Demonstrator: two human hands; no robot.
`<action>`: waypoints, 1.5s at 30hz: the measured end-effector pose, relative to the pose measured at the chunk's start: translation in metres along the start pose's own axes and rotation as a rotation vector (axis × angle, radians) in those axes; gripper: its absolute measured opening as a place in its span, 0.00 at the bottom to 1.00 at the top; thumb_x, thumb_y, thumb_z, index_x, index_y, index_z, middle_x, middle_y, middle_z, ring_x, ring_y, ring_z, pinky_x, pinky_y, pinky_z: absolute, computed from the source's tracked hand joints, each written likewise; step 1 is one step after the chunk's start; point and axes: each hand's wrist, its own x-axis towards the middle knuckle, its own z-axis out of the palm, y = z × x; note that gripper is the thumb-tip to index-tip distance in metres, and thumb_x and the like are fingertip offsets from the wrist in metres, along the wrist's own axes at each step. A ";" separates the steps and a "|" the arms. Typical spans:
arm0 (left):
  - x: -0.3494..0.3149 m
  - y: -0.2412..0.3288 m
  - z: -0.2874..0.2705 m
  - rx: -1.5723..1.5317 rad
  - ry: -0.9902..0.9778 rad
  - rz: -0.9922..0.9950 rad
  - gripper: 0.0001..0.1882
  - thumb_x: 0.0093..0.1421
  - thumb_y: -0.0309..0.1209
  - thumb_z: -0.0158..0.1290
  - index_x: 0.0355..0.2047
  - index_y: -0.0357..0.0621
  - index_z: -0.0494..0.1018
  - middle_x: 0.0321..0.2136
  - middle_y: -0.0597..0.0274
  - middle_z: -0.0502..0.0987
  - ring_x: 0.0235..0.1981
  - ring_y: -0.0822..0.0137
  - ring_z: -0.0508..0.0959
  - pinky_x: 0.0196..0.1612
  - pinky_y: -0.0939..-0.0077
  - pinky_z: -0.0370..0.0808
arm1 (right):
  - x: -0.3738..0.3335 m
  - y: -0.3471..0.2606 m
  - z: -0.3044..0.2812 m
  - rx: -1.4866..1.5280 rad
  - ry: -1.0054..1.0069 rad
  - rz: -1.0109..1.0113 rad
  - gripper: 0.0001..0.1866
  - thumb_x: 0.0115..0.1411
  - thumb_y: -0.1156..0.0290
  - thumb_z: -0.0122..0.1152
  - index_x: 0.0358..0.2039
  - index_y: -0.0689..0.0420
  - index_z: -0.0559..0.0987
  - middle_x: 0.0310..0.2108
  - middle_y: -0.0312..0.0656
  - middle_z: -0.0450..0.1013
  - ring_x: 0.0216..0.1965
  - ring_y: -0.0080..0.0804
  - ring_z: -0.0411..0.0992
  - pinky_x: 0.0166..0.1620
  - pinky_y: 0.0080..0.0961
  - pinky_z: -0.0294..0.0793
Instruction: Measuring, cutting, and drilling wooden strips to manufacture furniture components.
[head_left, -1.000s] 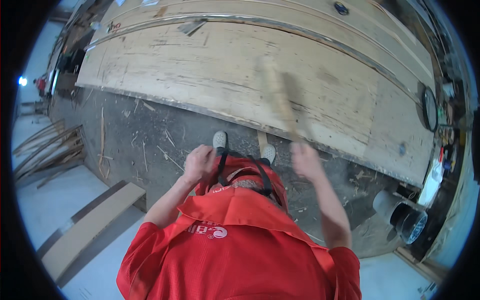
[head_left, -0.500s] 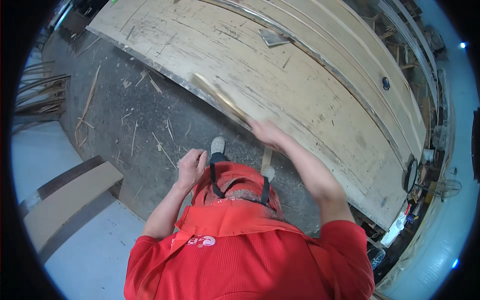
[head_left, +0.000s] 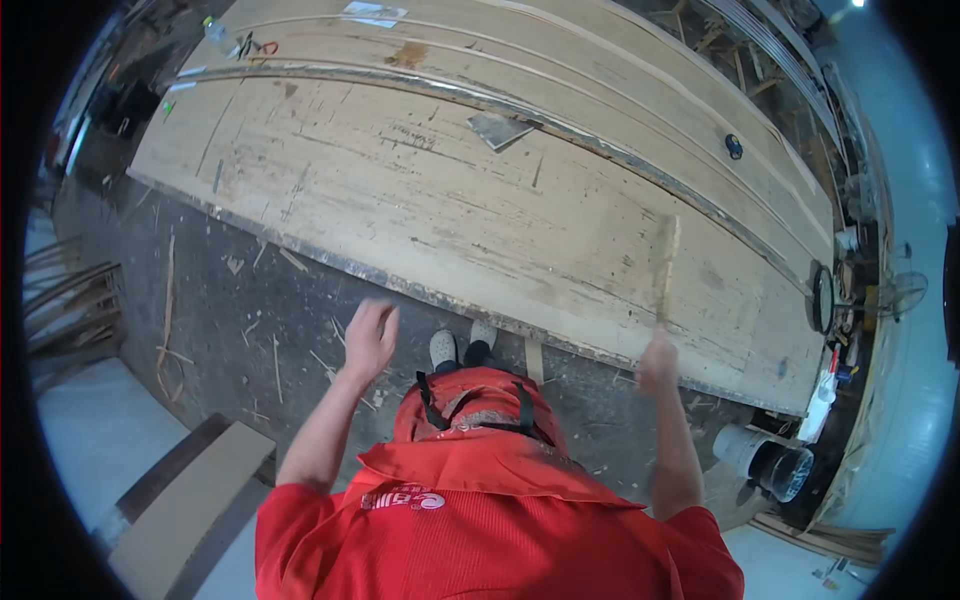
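My right hand (head_left: pixel 657 364) is closed round the near end of a long, narrow wood-coloured bench brush (head_left: pixel 670 265). Motion blurs both, so the bristles are not clear. The brush points away from me over the right part of a large wooden worktable (head_left: pixel 480 230), whose pale top is scratched and spotted. Off the table's near edge, above the floor, my left hand (head_left: pixel 371 338) hangs with nothing in it, its fingers loosely bent and the thumb apart.
A metal-edged strip (head_left: pixel 450 92) runs along the tabletop, with a flat grey plate (head_left: pixel 498 130) beside it. Farther back lies a small dark tool (head_left: pixel 734 147). A white bucket (head_left: pixel 738 445) stands at right. Wood scraps (head_left: pixel 293 260) litter the floor; a curved board (head_left: pixel 195 505) is at lower left.
My right hand has swung the brush from the table's near edge toward the right, turning it to point away from me. The view has shifted, and my left hand has loosened somewhat.
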 end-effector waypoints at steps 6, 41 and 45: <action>0.219 0.031 0.092 0.272 -0.210 0.236 0.18 0.65 0.37 0.59 0.51 0.41 0.73 0.48 0.44 0.76 0.48 0.41 0.77 0.49 0.50 0.78 | -0.036 -0.049 0.161 -0.120 -0.483 -0.277 0.27 0.77 0.50 0.43 0.31 0.62 0.75 0.15 0.43 0.69 0.16 0.37 0.72 0.20 0.38 0.70; 0.310 -0.157 -0.188 -0.332 0.096 -0.065 0.12 0.73 0.34 0.49 0.39 0.39 0.77 0.20 0.73 0.70 0.21 0.80 0.69 0.25 0.80 0.66 | -0.120 -0.266 0.391 -0.331 -0.314 -0.558 0.26 0.75 0.51 0.45 0.44 0.61 0.83 0.40 0.58 0.81 0.44 0.60 0.79 0.51 0.49 0.76; 0.219 -0.220 -0.240 -0.311 0.178 -0.222 0.15 0.76 0.35 0.45 0.32 0.41 0.70 0.19 0.75 0.64 0.20 0.82 0.64 0.23 0.79 0.61 | -0.094 -0.100 0.251 -0.450 0.342 -0.734 0.17 0.73 0.59 0.52 0.38 0.61 0.78 0.24 0.48 0.75 0.25 0.46 0.73 0.31 0.38 0.72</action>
